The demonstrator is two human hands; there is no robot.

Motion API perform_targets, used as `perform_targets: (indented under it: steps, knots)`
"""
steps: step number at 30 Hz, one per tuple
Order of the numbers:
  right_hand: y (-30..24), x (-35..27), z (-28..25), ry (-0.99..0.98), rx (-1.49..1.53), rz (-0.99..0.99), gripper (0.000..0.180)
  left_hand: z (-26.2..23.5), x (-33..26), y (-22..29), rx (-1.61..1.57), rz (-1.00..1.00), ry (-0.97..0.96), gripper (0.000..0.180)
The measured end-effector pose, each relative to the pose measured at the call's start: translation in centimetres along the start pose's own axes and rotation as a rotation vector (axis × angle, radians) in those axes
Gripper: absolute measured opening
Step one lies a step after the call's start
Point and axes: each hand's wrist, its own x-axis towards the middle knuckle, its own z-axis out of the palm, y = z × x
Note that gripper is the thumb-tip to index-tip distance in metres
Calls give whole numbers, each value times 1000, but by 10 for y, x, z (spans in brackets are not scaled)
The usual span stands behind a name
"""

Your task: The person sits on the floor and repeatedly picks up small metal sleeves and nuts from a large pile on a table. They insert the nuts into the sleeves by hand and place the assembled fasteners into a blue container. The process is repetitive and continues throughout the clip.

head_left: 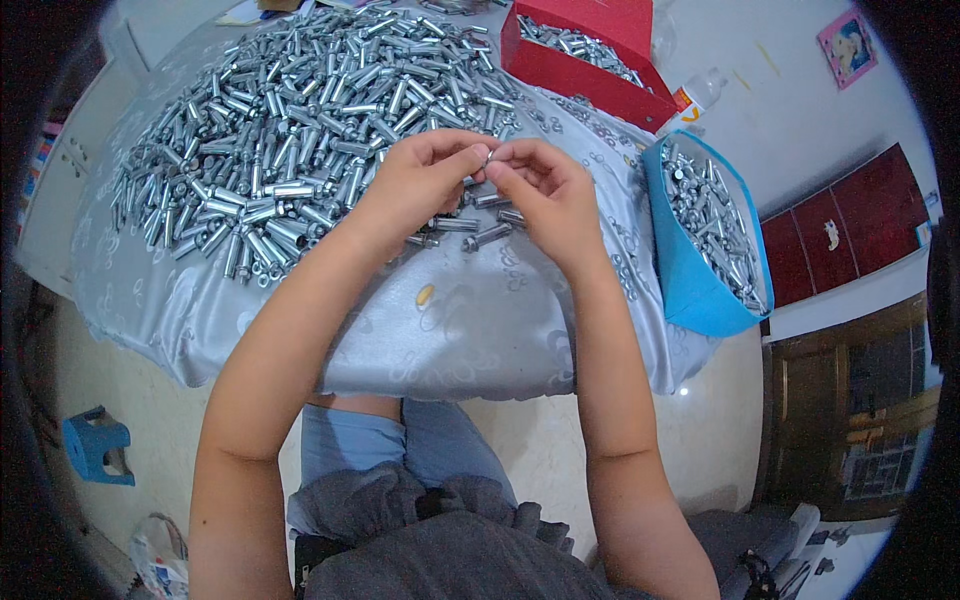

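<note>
My left hand (422,182) and my right hand (552,200) meet over the table, fingertips pinched together. Between them is a small shiny metal ring (489,157), mostly covered by the fingers; whether it is a nut or a washer I cannot make out. Just below the hands lie a few loose sleeve anchor bolts (488,237). A big heap of the same silvery anchor bolts (300,120) spreads to the left and far side. Several small nuts and washers (606,142) are scattered to the right of my right hand.
A blue fabric bin (685,285) full of bolts stands at the table's right edge. Behind it are a red box (585,85) holding more bolts and a white bottle (708,86). The grey satin tablecloth (450,350) hangs toward my lap. A blue stool (97,446) stands on the floor at left.
</note>
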Motion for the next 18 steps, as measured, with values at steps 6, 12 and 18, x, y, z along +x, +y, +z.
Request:
perform_targets:
  steps: [6, 12, 18]
  knots:
    - [-15, -2, 0, 114, -98, 42, 14, 4, 0, 0, 74, 21, 74, 23]
    - [-13, -2, 0, 135, -5, 76, 16, 6, 1, -3, 138, 104, 112, 23]
    - [-15, -3, 2, 144, 89, 63, 17, 1, 4, -6, 224, 228, 178, 20]
